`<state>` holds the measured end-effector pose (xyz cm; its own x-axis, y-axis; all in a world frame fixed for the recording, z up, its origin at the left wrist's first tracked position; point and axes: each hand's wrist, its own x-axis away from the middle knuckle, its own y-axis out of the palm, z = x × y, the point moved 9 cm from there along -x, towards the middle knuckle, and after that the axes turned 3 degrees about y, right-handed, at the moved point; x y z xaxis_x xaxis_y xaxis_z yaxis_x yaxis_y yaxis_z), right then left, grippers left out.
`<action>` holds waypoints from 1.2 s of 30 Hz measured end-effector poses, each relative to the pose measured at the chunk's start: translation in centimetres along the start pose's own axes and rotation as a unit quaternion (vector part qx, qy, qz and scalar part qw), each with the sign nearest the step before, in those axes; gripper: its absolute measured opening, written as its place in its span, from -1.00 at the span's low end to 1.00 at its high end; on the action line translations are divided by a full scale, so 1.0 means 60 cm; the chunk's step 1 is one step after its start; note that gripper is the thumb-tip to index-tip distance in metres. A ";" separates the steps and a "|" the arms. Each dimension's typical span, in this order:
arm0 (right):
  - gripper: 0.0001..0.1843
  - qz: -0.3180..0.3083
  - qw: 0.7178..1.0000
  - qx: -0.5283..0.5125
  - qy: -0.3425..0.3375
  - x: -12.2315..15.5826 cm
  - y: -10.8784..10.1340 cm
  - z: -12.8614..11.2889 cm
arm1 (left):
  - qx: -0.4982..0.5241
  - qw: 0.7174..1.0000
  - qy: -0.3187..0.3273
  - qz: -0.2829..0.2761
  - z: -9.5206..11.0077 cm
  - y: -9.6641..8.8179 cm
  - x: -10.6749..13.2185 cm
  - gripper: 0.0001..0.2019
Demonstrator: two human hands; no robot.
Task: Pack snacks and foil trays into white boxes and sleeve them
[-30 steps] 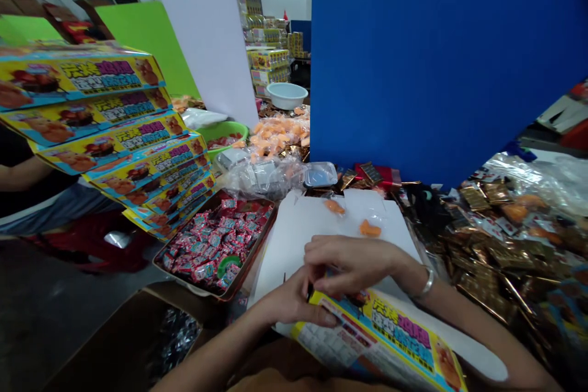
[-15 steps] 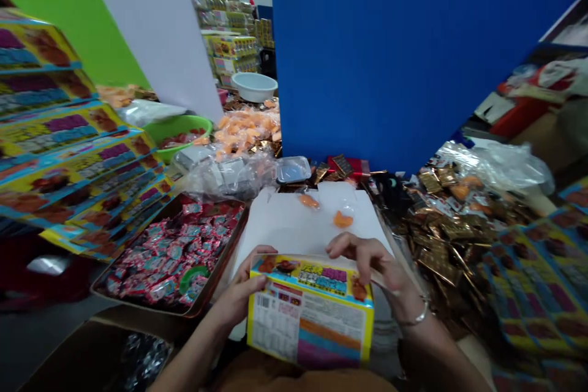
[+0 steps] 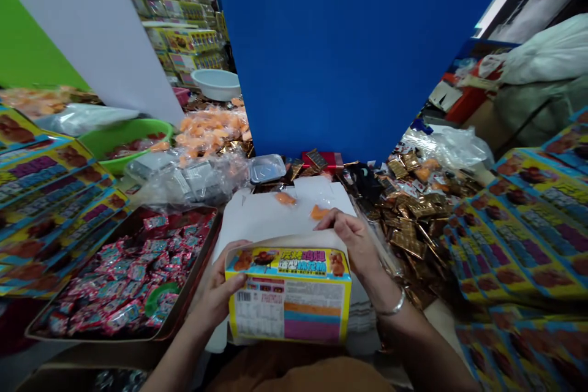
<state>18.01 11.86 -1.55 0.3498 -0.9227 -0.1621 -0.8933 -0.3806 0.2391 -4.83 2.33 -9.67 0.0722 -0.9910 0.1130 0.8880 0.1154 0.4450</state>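
Observation:
A yellow printed carton (image 3: 288,301) stands upright in front of me, its barcode panel facing me. My left hand (image 3: 219,291) grips its left side, thumb on the front edge. My right hand (image 3: 353,244) curls over its top right edge, with a silver bracelet on the wrist. Behind the carton lies a white sheet (image 3: 271,215) with two small orange packets (image 3: 318,212) on it.
A tray of red wrapped candies (image 3: 133,275) sits at the left, with stacked yellow cartons (image 3: 41,177) beyond it. Gold packets (image 3: 413,220) are heaped at the right beside flat printed cartons (image 3: 519,220). A blue divider (image 3: 349,49), a green basin (image 3: 124,138) and orange packets (image 3: 211,128) stand behind.
The flat carton has been raised and turned upright with both hands on it. My view has swung to the right, so the left stack slid out and the right cartons came in.

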 end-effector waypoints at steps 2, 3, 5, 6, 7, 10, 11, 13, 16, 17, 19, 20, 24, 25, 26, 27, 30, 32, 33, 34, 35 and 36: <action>-0.51 0.013 1.000 0.017 -0.007 -0.006 -0.004 -0.010 | -0.012 1.000 0.008 -0.010 0.010 0.003 -0.010 -0.41; -0.49 0.005 0.999 0.027 -0.018 -0.007 -0.002 -0.015 | -0.020 1.000 0.012 -0.013 0.014 0.004 -0.014 -0.41; -0.47 -0.034 0.996 0.052 -0.059 -0.005 0.006 -0.025 | -0.034 0.999 0.025 -0.016 0.020 0.003 -0.022 -0.43; -0.48 -0.057 0.992 0.073 -0.083 0.000 0.010 -0.028 | -0.039 0.999 0.035 -0.011 0.022 0.001 -0.026 -0.45; -0.52 -0.075 0.986 0.100 -0.110 0.006 0.012 -0.029 | -0.046 0.998 0.050 -0.003 0.024 -0.004 -0.029 -0.48; -0.70 -0.085 0.960 0.210 -0.167 0.021 0.011 -0.018 | -0.135 0.978 0.152 0.037 0.048 -0.023 -0.033 -0.60; -0.60 -0.088 0.947 0.249 -0.183 0.025 0.012 -0.011 | -0.199 0.958 0.201 0.045 0.063 -0.026 -0.029 -0.65; -0.59 -0.115 0.917 0.310 -0.224 0.034 0.024 0.001 | -0.339 0.898 0.280 0.030 0.090 -0.019 -0.015 -0.74; -0.81 -0.143 0.882 0.343 -0.290 0.050 0.040 0.005 | -0.500 0.806 0.315 -0.045 0.113 0.014 0.003 -0.74; -0.81 -0.136 0.879 0.343 -0.301 0.053 0.040 0.003 | -0.538 0.777 0.317 -0.081 0.116 0.030 0.008 -0.69; -0.79 -0.119 0.878 0.345 -0.308 0.056 0.038 0.001 | -0.584 0.724 0.339 -0.145 0.118 0.065 0.017 -0.61; -0.79 -0.115 0.877 0.349 -0.309 0.059 0.038 0.001 | -0.589 0.704 0.357 -0.171 0.116 0.081 0.022 -0.57; -0.77 -0.109 0.867 0.364 -0.321 0.076 0.048 0.004 | -0.581 0.661 0.439 -0.181 0.097 0.105 0.039 -0.46; -0.76 -0.100 0.867 0.363 -0.325 0.081 0.050 0.005 | -0.582 0.653 0.454 -0.171 0.094 0.104 0.042 -0.47; -0.76 -0.089 0.868 0.362 -0.329 0.085 0.052 0.005 | -0.585 0.646 0.463 -0.164 0.091 0.103 0.046 -0.49; -0.78 -0.079 0.871 0.356 -0.330 0.088 0.053 0.006 | -0.587 0.643 0.464 -0.161 0.091 0.104 0.049 -0.53; -0.95 -0.094 0.907 0.288 -0.293 0.076 0.040 0.011 | -0.609 0.657 0.423 -0.140 0.104 0.105 0.051 -0.66; -0.83 -0.077 0.941 0.254 -0.209 0.040 -0.011 0.024 | -0.635 0.664 0.375 -0.122 0.114 0.106 0.052 -0.76; -0.74 -0.028 0.952 0.265 -0.150 0.013 -0.059 0.034 | -0.649 0.665 0.351 -0.115 0.117 0.107 0.052 -0.79; -0.67 0.040 0.950 0.295 -0.089 -0.014 -0.120 0.044 | -0.661 0.665 0.328 -0.116 0.117 0.107 0.052 -0.81; -0.65 0.147 0.927 0.345 -0.024 -0.036 -0.196 0.050 | -0.669 0.667 0.305 -0.120 0.115 0.107 0.050 -0.82; -0.64 0.216 0.907 0.362 0.005 -0.057 -0.262 0.049 | -0.674 0.670 0.284 -0.124 0.111 0.106 0.048 -0.84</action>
<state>30.04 21.19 -7.60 -0.0779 -0.9779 -0.1941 -0.8975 0.1536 -0.4135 -2.01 0.67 -0.60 -0.3327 -0.8783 -0.3433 0.4797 0.1558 -0.8635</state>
